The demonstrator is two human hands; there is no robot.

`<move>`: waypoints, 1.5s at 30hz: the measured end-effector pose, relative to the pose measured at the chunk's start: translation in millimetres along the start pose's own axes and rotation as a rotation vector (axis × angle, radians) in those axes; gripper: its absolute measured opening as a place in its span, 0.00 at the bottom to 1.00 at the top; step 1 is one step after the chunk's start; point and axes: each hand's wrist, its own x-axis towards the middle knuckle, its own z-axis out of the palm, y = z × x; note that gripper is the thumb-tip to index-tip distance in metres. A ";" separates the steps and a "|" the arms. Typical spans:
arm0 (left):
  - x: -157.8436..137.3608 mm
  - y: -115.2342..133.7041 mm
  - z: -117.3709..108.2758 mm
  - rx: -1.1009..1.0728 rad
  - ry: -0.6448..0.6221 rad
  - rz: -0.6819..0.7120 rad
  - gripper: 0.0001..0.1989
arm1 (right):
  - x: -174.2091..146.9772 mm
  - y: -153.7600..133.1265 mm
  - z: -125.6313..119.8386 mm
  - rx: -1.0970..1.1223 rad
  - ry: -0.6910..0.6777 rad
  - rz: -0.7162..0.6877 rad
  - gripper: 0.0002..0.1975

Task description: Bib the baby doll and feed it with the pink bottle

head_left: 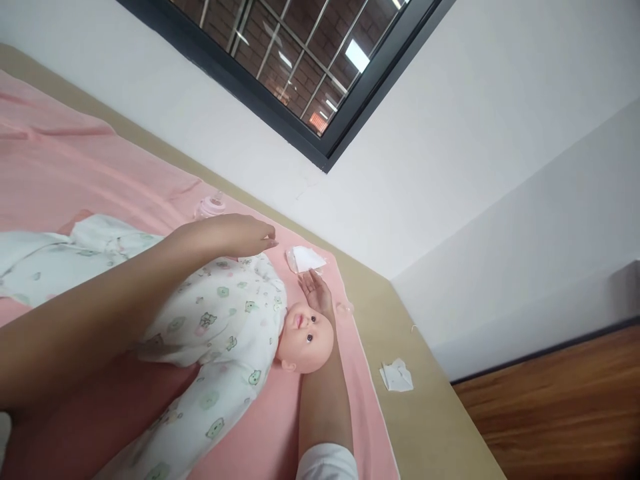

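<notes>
White wall (475, 133) fills the upper right; below it, a tan counter (425, 427) carries a pink cloth (100, 167). Dark-framed window (295, 53) above, cut off at the top edge. Doll (235, 307) in a white printed outfit lies face up across the cloth, head toward the right; its lower end runs out of frame at left, and the left forearm hides part of the torso. Left hand (240, 235): extends over the doll's upper body, fingers bunched and slightly bent; undersides hidden, so grip or contact cannot be told. Right hand (316, 290): palm up beside the doll's head, fingers parted and loosely curled, holding nothing visible; the head covers part of the wrist and forearm. Fingertips lie right at a white wrapped item (306, 259); contact unclear. Pink-collared bottle (210, 207) partly masked by the left wrist. Folded white piece (397, 375) on bare counter. Small translucent object (345, 307) near the right wrist, hard to identify.
</notes>
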 end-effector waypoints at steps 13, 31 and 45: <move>-6.3 0.4 -6.0 0.030 0.030 -0.054 0.28 | 4.7 -0.4 -5.5 -0.158 -0.034 -0.007 0.14; -2.3 0.1 7.5 0.062 -0.043 0.166 0.37 | 6.9 -64.1 -28.1 -0.504 -0.133 -0.261 0.22; -16.1 22.9 1.4 -0.148 0.106 0.562 0.32 | -104.6 -134.6 26.3 -0.620 -0.572 -0.709 0.15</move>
